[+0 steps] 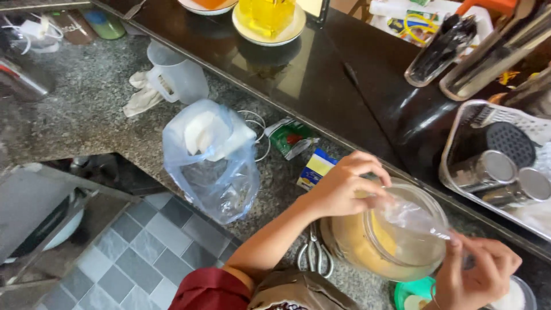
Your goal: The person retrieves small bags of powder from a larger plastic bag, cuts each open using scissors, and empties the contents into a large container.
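Both hands (344, 186) hold film (410, 215) over jar (396, 241), apparently yellow powder.

Yellow powder (359, 247) in clear jar (422, 198); grey speckled counter (86, 109).

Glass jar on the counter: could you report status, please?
Left hand and right hand stretch a clear plastic sheet over the glass jar. Scissors beside it.

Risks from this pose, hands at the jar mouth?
1. Both the left hand and right hand pinch a thin clear plastic bag over the open glass jar; a slip or tear might scatter yellow powder on the granite counter.
2. The jar sits near the counter edge and could tip if tugged.
3. Scissors lie beside the jar, close to the left forearm.
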